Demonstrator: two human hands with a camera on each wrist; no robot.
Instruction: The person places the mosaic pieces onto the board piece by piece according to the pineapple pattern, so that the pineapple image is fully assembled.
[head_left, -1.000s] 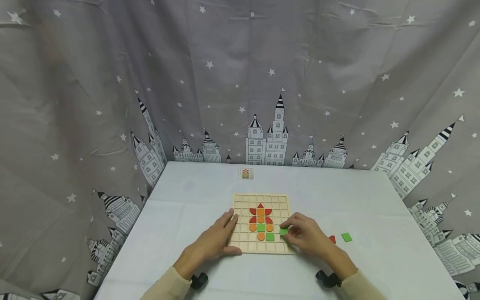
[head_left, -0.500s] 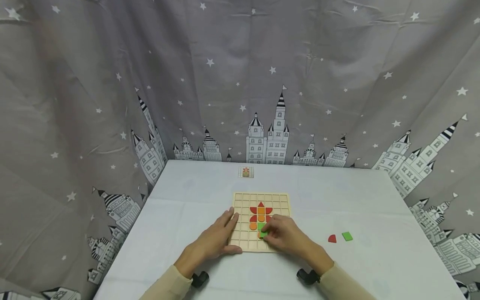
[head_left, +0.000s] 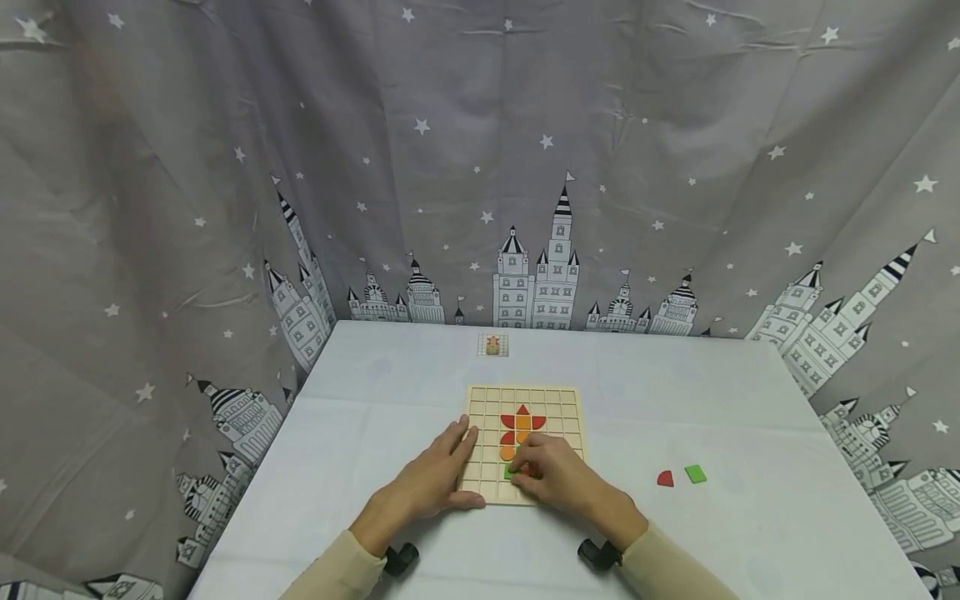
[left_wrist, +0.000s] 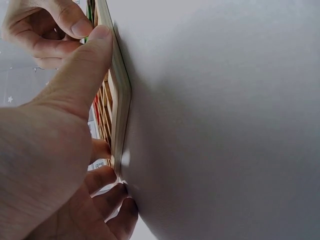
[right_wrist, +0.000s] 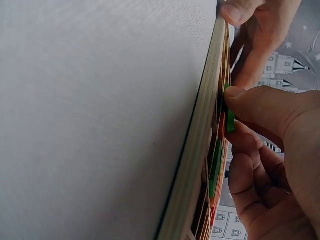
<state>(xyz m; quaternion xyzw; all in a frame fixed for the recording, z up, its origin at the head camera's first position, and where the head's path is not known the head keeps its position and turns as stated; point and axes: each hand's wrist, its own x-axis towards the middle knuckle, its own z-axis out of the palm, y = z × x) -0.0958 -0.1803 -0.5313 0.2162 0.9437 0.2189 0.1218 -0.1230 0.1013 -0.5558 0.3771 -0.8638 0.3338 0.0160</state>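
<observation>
A wooden grid board [head_left: 558,404] lies on the white table with a pattern of red, orange and green tiles in its cells. My right hand [head_left: 558,477] pinches a green square tile [right_wrist: 230,115] between thumb and fingers, low over the board's lower rows. It covers several of the tiles around there. Along the board's left side rests my left hand [head_left: 427,473], fingers extended and touching the edge, with the thumb [left_wrist: 80,65] at the near left corner. Orange discs [head_left: 507,453] and red pieces [head_left: 507,422] show to the left of and above the right hand.
To the right of the board lie a loose red quarter-round tile [head_left: 665,478] and another green square tile [head_left: 696,473]. A small pattern card [head_left: 492,344] sits at the table's back. Behind it hangs a grey curtain [head_left: 465,150] printed with castles and stars.
My right hand has carried the green square tile leftward from the board's right side to its lower middle. The red loose tile has come into full view. My left hand has stayed put.
</observation>
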